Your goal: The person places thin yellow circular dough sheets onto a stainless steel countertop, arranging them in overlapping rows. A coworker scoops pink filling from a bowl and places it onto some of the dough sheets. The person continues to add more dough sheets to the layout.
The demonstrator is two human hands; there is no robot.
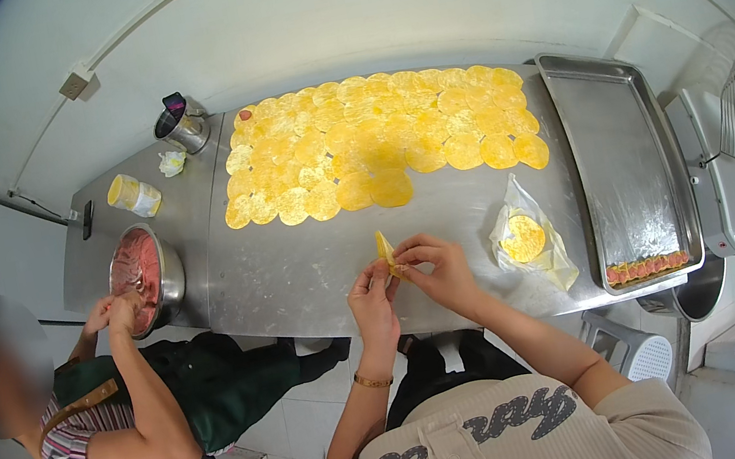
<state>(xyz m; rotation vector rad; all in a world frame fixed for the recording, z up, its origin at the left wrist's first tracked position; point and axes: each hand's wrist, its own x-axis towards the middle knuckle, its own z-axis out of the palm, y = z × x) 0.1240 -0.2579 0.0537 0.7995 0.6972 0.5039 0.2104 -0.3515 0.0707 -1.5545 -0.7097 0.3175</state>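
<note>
In front of me, above the near part of the metal table, my left hand (372, 304) and my right hand (439, 270) meet. Between their pinched fingers is a folded yellow dough wrapper (384, 246), its tip pointing up; whether it holds filling is hidden by my fingers. Beyond my hands, many round yellow dough wrappers (461, 150) lie in overlapping rows on the table. A small dab of pink meat (246, 115) sits on the wrapper at the far left corner. To the right of my hands, a stack of wrappers (523, 238) rests on opened white paper (561, 267).
A large metal tray (563, 158) at the right holds a row of filled pieces (648, 267) along its near end. At the left, a co-worker's hands (112, 314) are at a steel bowl (169, 277) of pink ground meat. A tub (135, 196) and a metal container (194, 132) stand behind.
</note>
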